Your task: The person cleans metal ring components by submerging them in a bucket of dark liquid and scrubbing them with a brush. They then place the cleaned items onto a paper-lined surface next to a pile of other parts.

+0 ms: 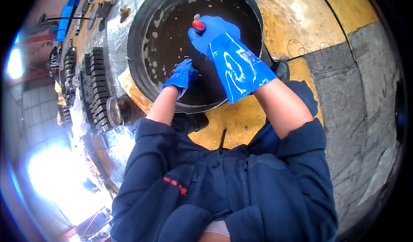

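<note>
So nearest the camera was a dark navy jacket (215, 177) with rolled sleeves and little red marks on the chest. Past the bare forearms, both hands wore blue gloves and were over a big round black tub (138, 48) of dark liquid (176, 38) with pale patches floating on it. The left hand (183, 75) was low at the near-left part of the tub; its fingers got lost in the dark, so I couldn't tell how open it was or if it held anything. Further out, the right hand (218, 29) was curled closed around a red-ended thing (198, 25), the red end poking out over the liquid. Off left: a metal cylinder (115, 112), then some dark ribbed parts (99, 87), and way back something bright blue (65, 20).
</note>
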`<move>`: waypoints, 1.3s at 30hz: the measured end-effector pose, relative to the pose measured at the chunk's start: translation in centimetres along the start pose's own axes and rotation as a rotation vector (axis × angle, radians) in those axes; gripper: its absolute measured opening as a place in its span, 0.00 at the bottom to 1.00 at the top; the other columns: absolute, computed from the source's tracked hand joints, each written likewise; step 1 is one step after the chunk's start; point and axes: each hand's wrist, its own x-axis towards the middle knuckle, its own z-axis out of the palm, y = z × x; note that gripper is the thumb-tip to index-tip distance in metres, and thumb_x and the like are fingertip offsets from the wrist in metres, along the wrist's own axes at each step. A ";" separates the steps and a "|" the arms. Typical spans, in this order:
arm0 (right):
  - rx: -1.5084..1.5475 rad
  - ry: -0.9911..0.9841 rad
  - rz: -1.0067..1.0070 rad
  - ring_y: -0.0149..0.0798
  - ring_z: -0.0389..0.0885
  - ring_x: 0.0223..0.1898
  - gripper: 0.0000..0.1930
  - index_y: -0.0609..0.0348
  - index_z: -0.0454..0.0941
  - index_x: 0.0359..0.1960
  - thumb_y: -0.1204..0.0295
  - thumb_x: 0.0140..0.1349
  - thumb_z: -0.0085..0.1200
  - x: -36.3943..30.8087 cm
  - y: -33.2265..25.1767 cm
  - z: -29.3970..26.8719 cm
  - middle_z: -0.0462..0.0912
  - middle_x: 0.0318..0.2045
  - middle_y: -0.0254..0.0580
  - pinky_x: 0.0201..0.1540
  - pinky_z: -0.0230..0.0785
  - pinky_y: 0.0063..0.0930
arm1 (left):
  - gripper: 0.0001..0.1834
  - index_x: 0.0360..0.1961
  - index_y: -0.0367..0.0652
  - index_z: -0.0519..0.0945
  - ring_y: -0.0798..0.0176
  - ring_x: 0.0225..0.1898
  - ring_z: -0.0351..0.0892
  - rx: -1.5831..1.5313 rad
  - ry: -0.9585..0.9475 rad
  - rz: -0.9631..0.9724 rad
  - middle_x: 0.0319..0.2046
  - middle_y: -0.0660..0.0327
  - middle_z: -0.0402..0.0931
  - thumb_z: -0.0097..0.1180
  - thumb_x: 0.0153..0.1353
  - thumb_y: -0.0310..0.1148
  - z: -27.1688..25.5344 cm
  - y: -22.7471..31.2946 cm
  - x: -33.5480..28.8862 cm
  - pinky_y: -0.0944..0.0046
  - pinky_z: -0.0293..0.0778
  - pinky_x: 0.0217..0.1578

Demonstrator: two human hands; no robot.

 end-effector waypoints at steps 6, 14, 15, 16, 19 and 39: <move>0.055 0.001 -0.037 0.56 0.93 0.50 0.19 0.49 0.92 0.49 0.50 0.72 0.58 -0.4 -0.6 -0.1 0.94 0.46 0.46 0.57 0.85 0.44 | 0.29 0.61 0.40 0.89 0.36 0.59 0.89 -0.407 -0.190 0.162 0.55 0.41 0.90 0.74 0.55 0.29 -1.2 -3.7 1.6 0.45 0.84 0.59; 0.052 -0.063 0.018 0.57 0.92 0.52 0.20 0.47 0.92 0.50 0.49 0.70 0.59 -0.2 0.3 0.9 0.94 0.47 0.46 0.58 0.85 0.45 | 0.20 0.59 0.42 0.91 0.54 0.50 0.91 -0.343 -0.265 -0.030 0.47 0.52 0.93 0.68 0.65 0.29 -4.0 0.6 -5.0 0.54 0.83 0.55; 0.037 -0.089 0.030 0.57 0.92 0.52 0.20 0.47 0.92 0.50 0.49 0.70 0.59 0.0 0.1 1.3 0.94 0.48 0.46 0.58 0.85 0.45 | 0.19 0.57 0.43 0.92 0.55 0.47 0.91 -0.392 -0.281 -0.101 0.45 0.52 0.93 0.68 0.66 0.29 -3.9 0.0 -5.4 0.55 0.83 0.54; 0.009 -0.088 0.021 0.58 0.92 0.52 0.20 0.46 0.93 0.51 0.49 0.70 0.59 0.0 0.0 1.8 0.94 0.48 0.46 0.59 0.85 0.47 | 0.14 0.53 0.39 0.92 0.60 0.39 0.89 -0.453 -0.149 0.046 0.39 0.57 0.92 0.68 0.68 0.29 -3.9 -1.2 -6.4 0.56 0.83 0.46; -0.038 -0.108 0.058 0.59 0.92 0.52 0.21 0.46 0.93 0.52 0.48 0.70 0.59 0.3 2.1 3.6 0.95 0.48 0.47 0.59 0.85 0.47 | 0.12 0.50 0.38 0.92 0.64 0.37 0.88 -0.879 -0.021 -0.059 0.39 0.59 0.92 0.69 0.69 0.31 -5.5 -1.3 -9.4 0.58 0.82 0.43; 0.082 0.084 -0.359 0.59 0.92 0.48 0.15 0.48 0.89 0.42 0.52 0.71 0.61 -0.3 2.3 11.5 0.93 0.41 0.47 0.50 0.85 0.52 | 0.16 0.60 0.35 0.88 0.66 0.46 0.90 -1.304 0.187 0.118 0.48 0.59 0.92 0.64 0.74 0.25 -6.8 0.7 -11.9 0.65 0.83 0.51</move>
